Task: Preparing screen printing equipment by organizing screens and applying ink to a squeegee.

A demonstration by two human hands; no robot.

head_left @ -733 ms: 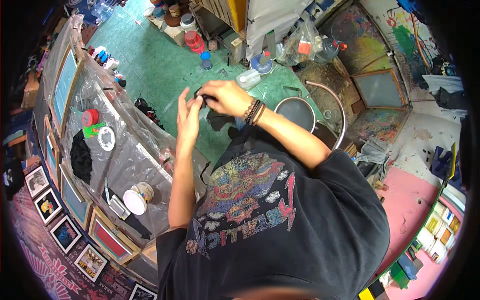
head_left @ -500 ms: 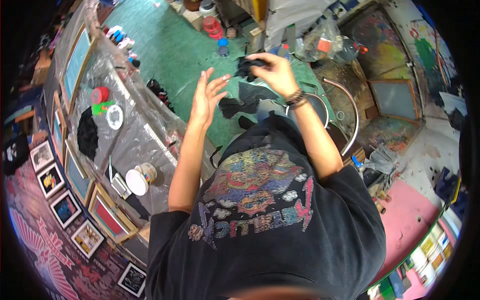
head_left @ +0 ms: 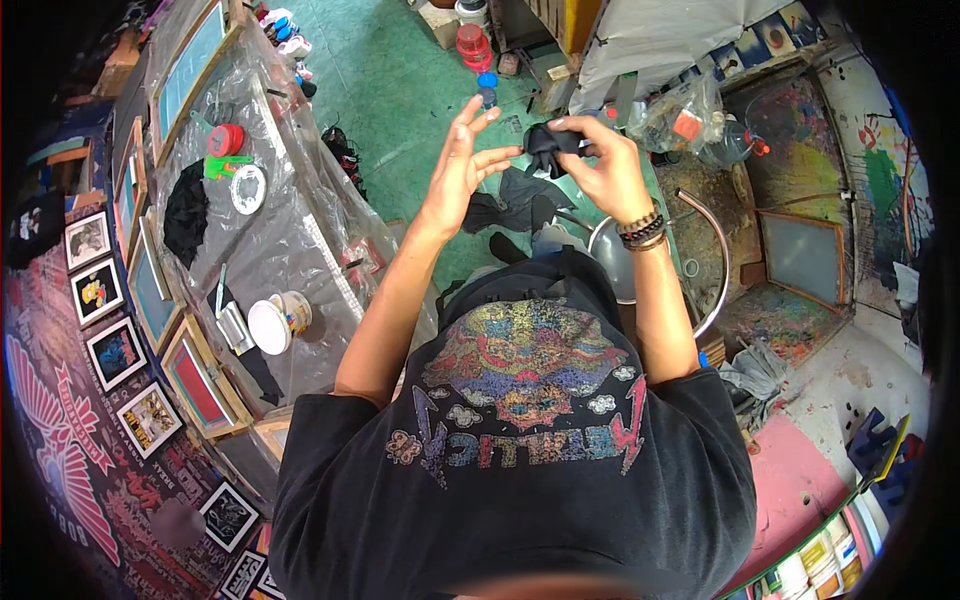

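A crumpled black bundle (head_left: 545, 150), soft like cloth or a thin glove, is pinched between the thumb and fingers of my right hand (head_left: 608, 172). A dark beaded bracelet (head_left: 643, 230) circles that wrist. My left hand (head_left: 462, 180) is open, fingers spread and pointing away from me. One of its fingertips reaches the bundle's left edge; whether it touches I cannot tell. Below my hands, dark cloth (head_left: 520, 198) lies on the green floor (head_left: 400, 120). Beside my right forearm is a round metal seat (head_left: 612, 262), partly hidden.
Left is a plastic-covered table (head_left: 275, 215) with a white tub (head_left: 270, 327), a red-lidded container (head_left: 225, 140) and black fabric (head_left: 186, 215). Wooden-framed screens (head_left: 190, 370) line its outer side. A curved metal tube (head_left: 722, 250) stands right, near a framed screen (head_left: 802, 258).
My left hand has come closer to the black bundle, its fingers now at the bundle's edge. The right hand still grips it, and more of the bundle shows. The whole view has shifted.
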